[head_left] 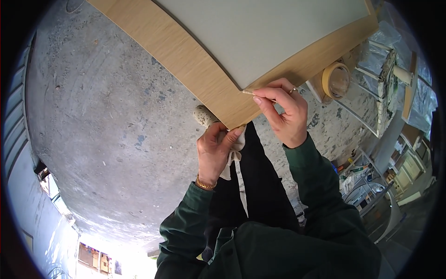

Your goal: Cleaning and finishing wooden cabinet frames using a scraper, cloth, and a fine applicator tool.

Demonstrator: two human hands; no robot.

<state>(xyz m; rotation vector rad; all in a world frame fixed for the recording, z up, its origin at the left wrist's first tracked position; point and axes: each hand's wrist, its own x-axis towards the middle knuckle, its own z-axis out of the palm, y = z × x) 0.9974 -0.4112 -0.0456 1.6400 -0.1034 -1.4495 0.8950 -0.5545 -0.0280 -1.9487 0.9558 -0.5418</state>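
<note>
A wood-grain frame (pixel 186 60) surrounds a flat grey panel (pixel 265 37), with one corner pointing toward me. At that outer corner my left hand (pixel 213 149) is closed, its thumb against the tip of the frame. A pale cloth (pixel 237 145) hangs from this hand, bunched under the corner. My right hand (pixel 285 111) pinches a thin, pale stick-like piece (pixel 249 92) between thumb and fingers. The end of that piece touches or nearly touches the inner corner, where panel and frame meet. Its exact kind is too small to make out.
A roll of yellowish tape (pixel 326 81) sits beyond the frame at the right. Farther right are a paint-worn rack (pixel 385 88) and clear plastic sheeting (pixel 425 93). Clutter lies at the lower right. Worn concrete floor (pixel 121 125) spreads to the left.
</note>
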